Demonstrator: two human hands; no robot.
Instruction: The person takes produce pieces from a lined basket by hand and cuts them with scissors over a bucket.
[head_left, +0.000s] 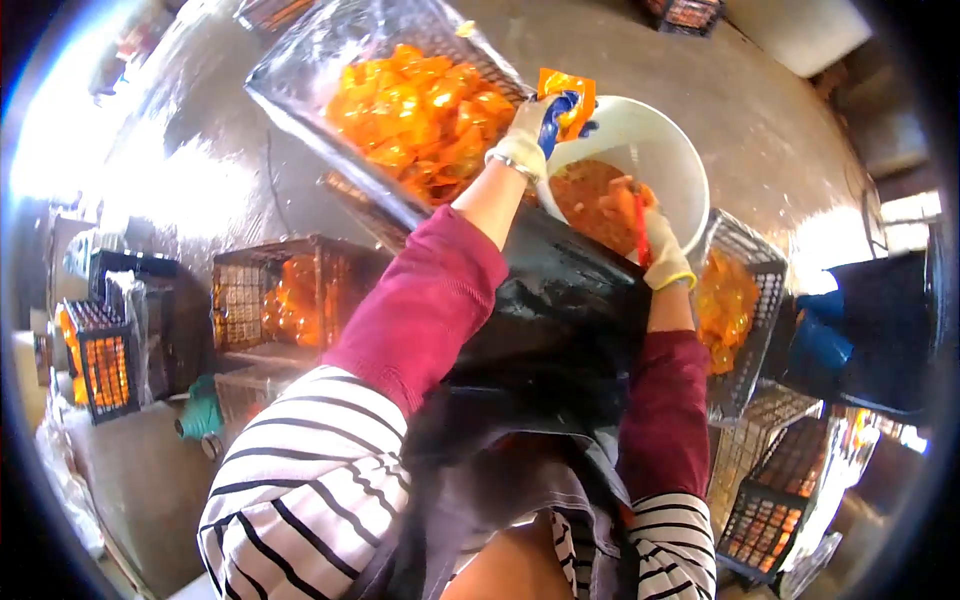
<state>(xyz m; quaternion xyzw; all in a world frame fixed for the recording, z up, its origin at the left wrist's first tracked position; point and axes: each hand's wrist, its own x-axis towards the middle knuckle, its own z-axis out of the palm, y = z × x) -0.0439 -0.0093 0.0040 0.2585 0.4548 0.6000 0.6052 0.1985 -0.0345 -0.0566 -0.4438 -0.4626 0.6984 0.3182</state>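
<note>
In our head view, our left hand [527, 132] grips an orange packet [573, 100] near one o'clock, by the white bucket's rim [706, 180], maybe so drips fall in. Our right hand [667, 252] grips a red handle [641, 225], maybe to reach the chunky mix [588, 196]. The plastic-lined crate [300, 75] sits close at eleven, perhaps for easy reach.

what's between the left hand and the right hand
In the head view, the white bucket with its reddish-brown contents lies between left hand and right hand.
</note>
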